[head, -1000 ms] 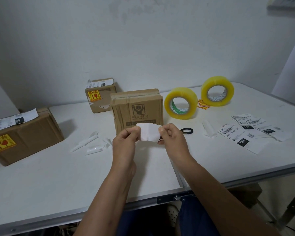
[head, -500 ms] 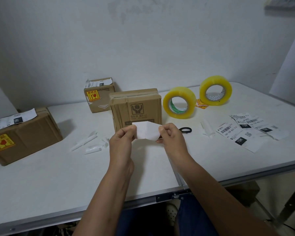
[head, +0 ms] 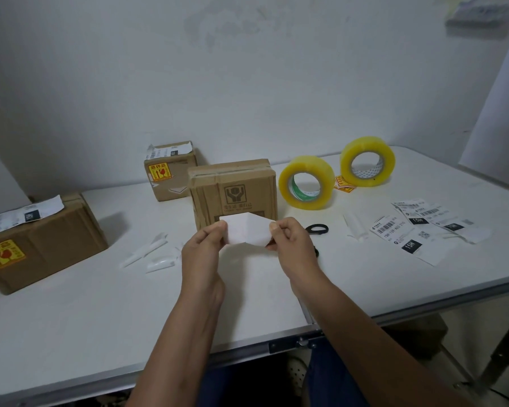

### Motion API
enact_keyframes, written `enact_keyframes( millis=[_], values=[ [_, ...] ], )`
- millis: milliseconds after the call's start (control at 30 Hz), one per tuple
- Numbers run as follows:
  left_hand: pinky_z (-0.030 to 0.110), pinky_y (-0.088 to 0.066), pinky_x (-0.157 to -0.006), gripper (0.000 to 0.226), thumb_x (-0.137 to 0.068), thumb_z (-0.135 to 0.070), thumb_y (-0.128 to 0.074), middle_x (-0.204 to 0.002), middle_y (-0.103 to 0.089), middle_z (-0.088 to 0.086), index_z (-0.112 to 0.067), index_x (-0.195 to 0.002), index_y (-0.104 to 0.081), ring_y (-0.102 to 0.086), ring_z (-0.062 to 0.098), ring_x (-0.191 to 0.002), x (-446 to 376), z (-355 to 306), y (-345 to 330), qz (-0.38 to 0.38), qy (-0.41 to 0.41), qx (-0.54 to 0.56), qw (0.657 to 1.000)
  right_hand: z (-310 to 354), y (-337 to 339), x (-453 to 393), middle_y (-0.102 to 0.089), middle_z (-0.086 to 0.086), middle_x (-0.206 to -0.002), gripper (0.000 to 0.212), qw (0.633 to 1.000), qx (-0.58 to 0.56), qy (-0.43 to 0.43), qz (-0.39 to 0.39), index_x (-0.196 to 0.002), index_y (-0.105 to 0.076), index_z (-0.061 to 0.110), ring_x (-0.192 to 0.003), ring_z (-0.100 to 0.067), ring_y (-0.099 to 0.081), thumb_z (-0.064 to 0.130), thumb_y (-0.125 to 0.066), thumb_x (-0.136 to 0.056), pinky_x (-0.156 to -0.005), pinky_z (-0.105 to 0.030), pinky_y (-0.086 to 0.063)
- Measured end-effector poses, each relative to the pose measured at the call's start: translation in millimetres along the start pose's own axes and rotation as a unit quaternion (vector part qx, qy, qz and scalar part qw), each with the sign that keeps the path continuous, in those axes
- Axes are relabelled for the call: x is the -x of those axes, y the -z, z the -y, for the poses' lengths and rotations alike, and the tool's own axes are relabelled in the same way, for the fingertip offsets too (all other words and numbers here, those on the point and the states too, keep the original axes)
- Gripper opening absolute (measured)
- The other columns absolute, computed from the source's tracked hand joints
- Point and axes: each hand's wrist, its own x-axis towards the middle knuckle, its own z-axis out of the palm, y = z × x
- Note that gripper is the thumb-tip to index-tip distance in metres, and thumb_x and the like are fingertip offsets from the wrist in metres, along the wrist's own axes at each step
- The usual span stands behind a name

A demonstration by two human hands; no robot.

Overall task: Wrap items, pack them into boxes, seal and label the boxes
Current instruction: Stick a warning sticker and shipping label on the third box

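Observation:
My left hand (head: 202,254) and my right hand (head: 291,245) pinch the two ends of a white label sheet (head: 246,229), blank side toward me, held above the table. Just behind it stands a sealed cardboard box (head: 232,189) with a printed handling symbol on its front. Farther back is a smaller box (head: 171,171) with a yellow fragile sticker and a shipping label. A bigger labelled box (head: 39,242) lies at the left edge. Several printed shipping labels (head: 417,227) lie on the right of the table.
Two yellow tape rolls (head: 306,183) (head: 367,161) stand upright behind the labels. Black scissors (head: 318,229) lie partly hidden by my right hand. Peeled white backing strips (head: 150,254) (head: 354,227) lie on the white table (head: 71,312). The wall is close behind.
The white sheet has widened a little between my hands, my left hand drifting slightly left. Nothing else on the table moved.

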Motion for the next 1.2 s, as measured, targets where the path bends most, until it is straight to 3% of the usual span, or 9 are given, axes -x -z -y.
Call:
enact_keyframes(
  millis=[233,367,500,633,800,933,1033,1100,1200],
  values=[
    [0.017,-0.048,-0.061,0.008,-0.092,-0.016,-0.063,-0.083,-0.07,-0.002,-0.016,-0.087,-0.068,-0.065,0.011,-0.078,-12.6,-7.8,12.4,-0.039,0.0,0.03,0.999,-5.2,10.8,-10.2,-0.06,-0.007,-0.098,0.011,0.998,-0.013,-0.029,-0.057,-0.095,-0.052,0.01,-0.09,-0.022,-0.063,0.018,-0.047,-0.102,-0.083,-0.039,-0.053],
    [0.022,-0.041,-0.067,0.01,-0.093,-0.023,-0.062,-0.086,-0.064,-0.004,-0.019,-0.083,-0.063,-0.063,0.01,-0.089,-34.0,-29.9,47.6,-0.066,-0.048,-0.024,0.996,-17.2,40.4,-20.9,-0.055,-0.009,-0.108,0.011,0.991,-0.054,-0.057,-0.105,-0.1,-0.051,0.005,-0.1,-0.028,-0.061,0.015,-0.048,-0.101,-0.071,-0.026,-0.056],
    [0.019,-0.04,-0.06,0.012,-0.094,-0.027,-0.063,-0.079,-0.065,-0.007,-0.021,-0.084,-0.065,-0.064,0.006,-0.085,-40.0,-34.6,59.4,-0.023,-0.033,-0.038,0.998,-9.8,11.5,-21.4,-0.065,-0.002,-0.089,0.008,0.999,-0.021,-0.024,-0.017,-0.09,-0.056,0.018,-0.076,-0.013,-0.064,0.013,-0.059,-0.095,-0.077,-0.036,-0.056],
    [0.027,-0.039,-0.083,0.009,-0.091,-0.028,-0.064,-0.095,-0.067,-0.008,-0.024,-0.084,-0.065,-0.065,0.009,-0.098,-50.5,-44.6,72.4,-0.034,-0.037,-0.049,0.997,0.1,-42.8,-25.7,-0.069,-0.003,-0.085,0.011,0.995,0.025,-0.006,0.098,-0.093,-0.058,0.022,-0.074,-0.015,-0.066,0.015,-0.067,-0.091,-0.082,-0.04,-0.055],
    [0.026,-0.038,-0.076,0.017,-0.093,-0.028,-0.063,-0.091,-0.065,-0.004,-0.021,-0.078,-0.062,-0.064,0.009,-0.088,-55.8,-62.1,96.0,-0.072,-0.074,-0.045,0.994,-0.6,-108.7,-29.3,-0.059,0.0,-0.072,0.005,0.971,0.098,0.011,0.216,-0.089,-0.063,0.015,-0.066,-0.012,-0.056,0.012,-0.062,-0.093,-0.065,-0.027,-0.046],
    [0.032,-0.039,-0.085,0.016,-0.092,-0.03,-0.062,-0.099,-0.065,0.0,-0.022,-0.077,-0.061,-0.063,0.012,-0.093,-62.9,-65.2,119.2,-0.098,-0.071,-0.056,0.991,4.6,-154.6,-28.2,-0.057,0.001,-0.071,0.015,0.962,0.098,0.011,0.255,-0.107,-0.055,0.013,-0.061,-0.006,-0.057,0.016,-0.063,-0.094,-0.047,-0.013,-0.04],
    [0.025,-0.041,-0.079,0.013,-0.095,-0.028,-0.06,-0.093,-0.063,0.0,-0.02,-0.084,-0.062,-0.059,0.009,-0.083,-66.9,-66.2,128.7,-0.108,-0.079,-0.052,0.99,3.5,-177.2,-32.6,-0.064,0.002,-0.075,0.006,0.954,0.112,0.002,0.279,-0.096,-0.06,0.016,-0.072,-0.015,-0.067,0.019,-0.064,-0.092,-0.048,-0.015,-0.044],
    [0.026,-0.04,-0.076,0.013,-0.096,-0.028,-0.06,-0.088,-0.061,0.0,-0.016,-0.091,-0.063,-0.056,0.008,-0.075,-69.2,-65.8,131.9,-0.106,-0.083,-0.062,0.989,1.1,-183.4,-36.1,-0.065,0.0,-0.072,0.008,0.948,0.113,0.001,0.296,-0.087,-0.065,0.014,-0.072,-0.019,-0.067,0.015,-0.06,-0.093,-0.059,-0.022,-0.054],
    [0.029,-0.04,-0.08,0.017,-0.094,-0.031,-0.061,-0.089,-0.061,0.001,-0.014,-0.093,-0.064,-0.057,0.011,-0.082,-73.0,-62.9,134.6,-0.093,-0.071,-0.078,0.99,-2.1,-180.7,-38.5,-0.055,0.006,-0.065,0.014,0.932,0.186,0.026,0.31,-0.091,-0.07,0.017,-0.056,-0.011,-0.052,0.017,-0.057,-0.096,-0.05,-0.019,-0.044]
  ],
)
